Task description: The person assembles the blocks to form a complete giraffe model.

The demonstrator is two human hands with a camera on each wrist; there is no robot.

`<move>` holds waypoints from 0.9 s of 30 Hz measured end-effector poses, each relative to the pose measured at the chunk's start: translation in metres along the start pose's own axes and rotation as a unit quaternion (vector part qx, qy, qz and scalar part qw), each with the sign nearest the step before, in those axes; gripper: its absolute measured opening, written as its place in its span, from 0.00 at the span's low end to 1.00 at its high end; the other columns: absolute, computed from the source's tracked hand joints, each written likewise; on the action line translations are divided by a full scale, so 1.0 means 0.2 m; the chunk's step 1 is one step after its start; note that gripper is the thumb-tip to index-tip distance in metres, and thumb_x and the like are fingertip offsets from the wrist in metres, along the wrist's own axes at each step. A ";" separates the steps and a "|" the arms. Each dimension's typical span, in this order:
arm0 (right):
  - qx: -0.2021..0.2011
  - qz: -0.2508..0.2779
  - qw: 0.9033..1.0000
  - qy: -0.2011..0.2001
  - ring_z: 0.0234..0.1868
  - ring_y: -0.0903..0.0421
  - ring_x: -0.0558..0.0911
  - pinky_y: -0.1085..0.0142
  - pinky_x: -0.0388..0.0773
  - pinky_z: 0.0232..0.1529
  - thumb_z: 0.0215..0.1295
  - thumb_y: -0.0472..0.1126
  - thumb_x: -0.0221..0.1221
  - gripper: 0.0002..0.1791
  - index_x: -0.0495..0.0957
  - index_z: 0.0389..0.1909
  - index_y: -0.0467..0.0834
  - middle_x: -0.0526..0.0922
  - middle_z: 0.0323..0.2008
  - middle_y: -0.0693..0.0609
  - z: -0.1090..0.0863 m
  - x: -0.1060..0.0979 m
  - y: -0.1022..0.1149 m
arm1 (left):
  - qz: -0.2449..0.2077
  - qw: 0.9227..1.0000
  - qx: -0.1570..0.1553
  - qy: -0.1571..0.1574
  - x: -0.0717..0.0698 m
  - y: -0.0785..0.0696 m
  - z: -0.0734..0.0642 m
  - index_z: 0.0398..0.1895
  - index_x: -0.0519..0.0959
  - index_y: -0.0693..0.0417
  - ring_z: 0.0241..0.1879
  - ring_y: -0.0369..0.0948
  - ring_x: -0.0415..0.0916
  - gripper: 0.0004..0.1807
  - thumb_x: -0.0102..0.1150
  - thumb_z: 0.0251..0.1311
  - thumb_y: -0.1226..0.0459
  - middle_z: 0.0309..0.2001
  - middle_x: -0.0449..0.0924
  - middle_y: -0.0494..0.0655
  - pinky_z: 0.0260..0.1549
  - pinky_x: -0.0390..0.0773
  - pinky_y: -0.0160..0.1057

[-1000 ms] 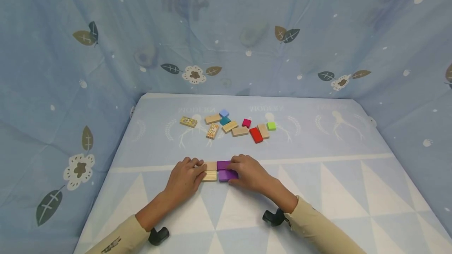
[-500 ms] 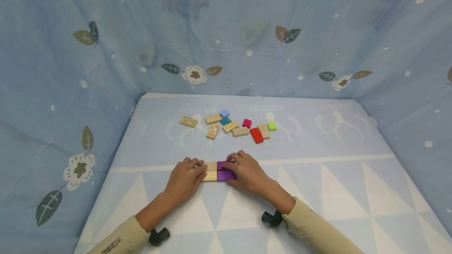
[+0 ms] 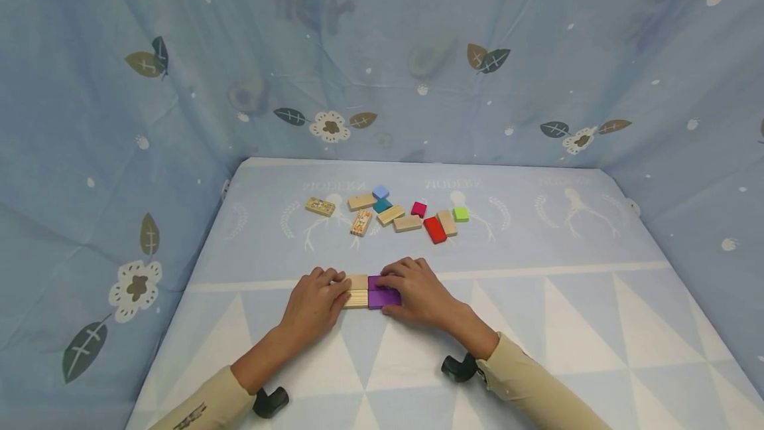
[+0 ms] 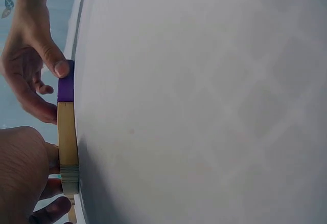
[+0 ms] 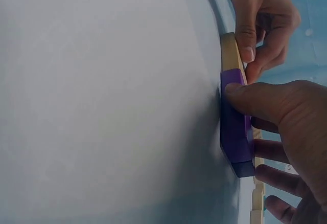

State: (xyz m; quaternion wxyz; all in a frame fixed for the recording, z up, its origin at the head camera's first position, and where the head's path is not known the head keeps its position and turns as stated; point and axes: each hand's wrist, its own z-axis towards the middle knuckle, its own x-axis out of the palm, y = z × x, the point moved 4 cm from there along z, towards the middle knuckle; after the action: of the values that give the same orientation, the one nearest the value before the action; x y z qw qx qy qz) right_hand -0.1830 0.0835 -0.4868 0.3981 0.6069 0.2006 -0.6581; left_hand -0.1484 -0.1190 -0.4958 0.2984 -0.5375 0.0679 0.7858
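Two natural-wood blocks [image 3: 358,298] lie side by side in front of me in the head view. Against their right ends sit two purple blocks [image 3: 384,298], so the group forms a flat rectangle. My left hand [image 3: 316,300] grips the wooden pair at its left end, thumb on the near side. With thumb near and fingers beyond, my right hand [image 3: 418,294] holds the purple pair. In the right wrist view my right thumb presses the near purple block [image 5: 234,121], which adjoins the wooden block [image 5: 230,52]. Fingers hide parts of the blocks.
Farther back lie several loose blocks, among them a red block [image 3: 435,230], a green block [image 3: 461,214], a teal block [image 3: 382,205] and a patterned block [image 3: 319,206]. A patterned cloth covers the table [image 3: 537,231], and blue curtains [image 3: 382,52] stand around it.
My right hand has slid the purple blocks slightly left, closing the small gap to the wooden blocks. Its fingers have shifted on them. My left hand keeps its grip.
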 end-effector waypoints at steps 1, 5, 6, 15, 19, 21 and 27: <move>-0.002 0.002 1.000 0.000 0.56 0.54 0.72 0.56 0.66 0.51 0.54 0.55 0.71 0.26 0.82 0.54 0.51 0.79 0.53 0.54 0.00 0.00 0.00 | 0.000 1.000 0.000 0.000 0.00 0.00 0.00 0.40 0.86 0.51 0.38 0.48 0.75 0.08 0.70 0.56 0.63 0.41 0.83 0.48 0.31 0.73 0.45; 0.008 0.025 1.000 0.001 0.57 0.53 0.71 0.55 0.66 0.53 0.55 0.59 0.69 0.27 0.82 0.54 0.52 0.78 0.53 0.54 0.01 -0.02 -0.04 | 0.000 1.000 0.000 0.001 0.00 -0.01 0.00 0.40 0.86 0.51 0.37 0.48 0.75 0.08 0.70 0.56 0.64 0.41 0.83 0.48 0.31 0.73 0.45; 0.019 0.032 0.999 -0.002 0.57 0.53 0.71 0.54 0.66 0.54 0.56 0.59 0.69 0.27 0.82 0.54 0.51 0.79 0.53 0.54 0.01 -0.04 -0.06 | 0.001 1.000 0.000 0.001 0.00 -0.01 0.00 0.40 0.86 0.51 0.37 0.48 0.75 0.08 0.70 0.55 0.64 0.41 0.83 0.48 0.31 0.73 0.45; 0.151 -0.043 0.987 -0.042 0.60 0.46 0.71 0.47 0.66 0.56 0.62 0.45 0.66 0.21 0.81 0.56 0.46 0.79 0.57 0.48 0.17 -0.18 -0.42 | -0.004 1.000 -0.002 -0.004 0.00 -0.01 -0.01 0.38 0.86 0.51 0.36 0.48 0.75 0.08 0.71 0.54 0.65 0.41 0.83 0.48 0.30 0.73 0.43; 0.155 -0.061 0.986 -0.030 0.59 0.45 0.72 0.47 0.66 0.54 0.62 0.41 0.66 0.19 0.82 0.55 0.45 0.82 0.55 0.49 0.22 -0.17 -0.53 | -0.009 1.000 0.002 -0.006 0.00 0.00 -0.01 0.38 0.86 0.51 0.36 0.48 0.76 0.08 0.72 0.54 0.65 0.40 0.83 0.48 0.29 0.73 0.43; 0.150 -0.060 0.986 -0.030 0.57 0.45 0.74 0.47 0.66 0.52 0.61 0.40 0.67 0.17 0.84 0.52 0.45 0.83 0.52 0.50 0.24 -0.16 -0.55 | -0.009 1.000 0.004 -0.008 0.00 0.00 -0.01 0.38 0.86 0.51 0.36 0.48 0.76 0.08 0.71 0.54 0.65 0.40 0.83 0.48 0.29 0.73 0.43; 0.166 -0.052 0.985 0.006 0.47 0.49 0.74 0.49 0.62 0.46 0.56 0.48 0.71 0.23 0.83 0.53 0.48 0.83 0.45 0.51 0.25 -0.11 -0.56 | -0.007 1.000 0.003 -0.010 0.00 0.00 -0.01 0.39 0.87 0.52 0.37 0.47 0.76 0.09 0.71 0.55 0.64 0.41 0.83 0.48 0.29 0.73 0.43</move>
State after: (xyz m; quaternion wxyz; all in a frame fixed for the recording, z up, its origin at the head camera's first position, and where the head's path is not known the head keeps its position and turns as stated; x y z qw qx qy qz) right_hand -0.3026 0.1200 -0.4812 0.2563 0.6574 0.1225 -0.6979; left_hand -0.1472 -0.1189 -0.4961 0.3064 -0.5288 0.0636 0.7890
